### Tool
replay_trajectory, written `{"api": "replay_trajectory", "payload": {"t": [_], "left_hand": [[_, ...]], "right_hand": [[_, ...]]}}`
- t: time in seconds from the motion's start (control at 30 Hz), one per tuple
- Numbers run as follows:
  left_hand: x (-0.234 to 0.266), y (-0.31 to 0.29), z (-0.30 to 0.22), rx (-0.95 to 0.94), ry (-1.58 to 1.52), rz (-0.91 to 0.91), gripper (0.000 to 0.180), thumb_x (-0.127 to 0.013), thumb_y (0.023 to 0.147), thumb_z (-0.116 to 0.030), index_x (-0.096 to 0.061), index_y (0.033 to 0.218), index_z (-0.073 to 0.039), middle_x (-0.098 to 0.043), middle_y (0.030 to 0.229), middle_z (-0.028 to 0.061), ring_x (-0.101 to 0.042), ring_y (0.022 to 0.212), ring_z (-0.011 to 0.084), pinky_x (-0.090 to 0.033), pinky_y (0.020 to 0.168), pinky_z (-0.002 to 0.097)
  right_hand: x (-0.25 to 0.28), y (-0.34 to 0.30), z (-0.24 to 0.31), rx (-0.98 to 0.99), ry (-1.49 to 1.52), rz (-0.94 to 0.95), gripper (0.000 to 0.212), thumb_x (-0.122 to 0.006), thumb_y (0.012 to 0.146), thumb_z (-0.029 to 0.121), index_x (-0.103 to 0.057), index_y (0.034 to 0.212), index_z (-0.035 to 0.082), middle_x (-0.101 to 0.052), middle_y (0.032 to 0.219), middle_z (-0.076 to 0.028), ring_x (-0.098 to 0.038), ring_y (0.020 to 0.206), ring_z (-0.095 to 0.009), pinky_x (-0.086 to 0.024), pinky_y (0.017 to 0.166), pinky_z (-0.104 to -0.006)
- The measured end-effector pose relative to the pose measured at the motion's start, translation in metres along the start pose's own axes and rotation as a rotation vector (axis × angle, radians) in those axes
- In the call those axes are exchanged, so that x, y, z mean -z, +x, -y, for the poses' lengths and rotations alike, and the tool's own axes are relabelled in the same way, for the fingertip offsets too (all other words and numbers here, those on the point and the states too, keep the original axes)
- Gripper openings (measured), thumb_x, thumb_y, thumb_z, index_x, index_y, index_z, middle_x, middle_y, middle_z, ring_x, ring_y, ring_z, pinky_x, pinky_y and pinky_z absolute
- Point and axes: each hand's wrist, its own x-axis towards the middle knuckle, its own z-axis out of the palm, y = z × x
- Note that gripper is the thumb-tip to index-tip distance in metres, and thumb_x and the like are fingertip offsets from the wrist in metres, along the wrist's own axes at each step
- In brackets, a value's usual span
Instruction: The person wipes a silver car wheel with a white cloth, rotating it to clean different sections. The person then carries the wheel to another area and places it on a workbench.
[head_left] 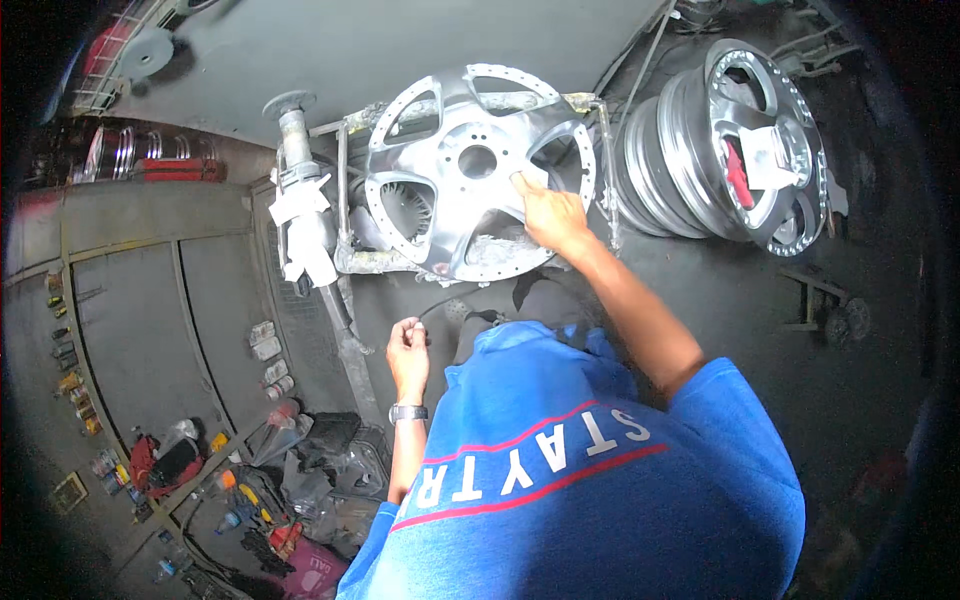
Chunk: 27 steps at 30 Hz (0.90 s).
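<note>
A bare silver alloy wheel face (505,180) with broad spokes leans in front of me against a dusty metal frame (385,262). Beside its centre hole, my right hand (553,212) presses its fingertips on the metal, fingers bunched; anything under them is hidden. Lower and to the left, my left hand (407,352) hangs apart from the wheel with its fingers pinched. A thin dark cord (445,300) appears to run from these fingertips toward the wheel's lower edge. A dark watch (408,412) circles my left wrist.
At right stands another polished wheel (700,150) with white paper (775,158) and a red piece on its face. A dusty machine post (310,225) rises left of the frame. Bags and bottles (300,490) clutter the lower left. A small wheeled stand (825,305) is at right.
</note>
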Motion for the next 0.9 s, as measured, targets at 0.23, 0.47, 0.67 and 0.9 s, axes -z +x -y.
{"api": "replay_trajectory", "payload": {"t": [0.23, 0.47, 0.67, 0.9], "left_hand": [[-0.014, -0.019, 0.002, 0.062, -0.079, -0.041, 0.022, -0.064, 0.106, -0.015, -0.068, 0.120, 0.002, -0.066, 0.087, 0.0010, -0.065, 0.077, 0.0111, -0.057, 0.072, 0.0293], [-0.029, -0.043, 0.005, 0.177, -0.142, -0.070, 0.022, -0.063, 0.106, -0.014, -0.068, 0.119, 0.002, -0.068, 0.090, 0.0018, -0.064, 0.078, 0.0101, -0.056, 0.073, 0.0286], [-0.044, -0.042, 0.009, 0.139, -0.076, -0.052, 0.019, -0.062, 0.106, -0.013, -0.069, 0.116, 0.001, -0.069, 0.092, 0.0019, -0.062, 0.080, 0.0086, -0.054, 0.074, 0.0269], [-0.058, -0.037, -0.010, 0.112, -0.092, 0.000, 0.016, -0.063, 0.106, -0.014, -0.069, 0.115, -0.002, -0.069, 0.090, 0.0004, -0.061, 0.077, 0.0078, -0.051, 0.068, 0.0255]], "right_hand": [[0.017, 0.034, -0.044, -0.037, 0.020, -0.006, 0.062, -0.054, 0.091, 0.009, -0.047, 0.152, 0.014, -0.072, 0.134, -0.016, -0.076, 0.100, -0.040, -0.058, 0.083, -0.0555], [0.015, 0.068, -0.115, -0.396, 0.200, 0.102, 0.074, -0.050, 0.092, 0.015, -0.036, 0.164, 0.018, -0.064, 0.146, -0.022, -0.070, 0.122, -0.043, -0.053, 0.103, -0.0560], [0.000, 0.087, -0.150, -0.467, 0.401, -0.005, 0.064, -0.051, 0.091, 0.014, -0.043, 0.154, 0.009, -0.072, 0.127, -0.030, -0.069, 0.119, -0.048, -0.053, 0.102, -0.0580], [0.021, 0.058, -0.063, -0.364, 0.429, 0.039, 0.075, -0.052, 0.092, 0.011, -0.030, 0.163, 0.009, -0.072, 0.113, -0.036, -0.072, 0.106, -0.052, -0.054, 0.094, -0.0607]]}}
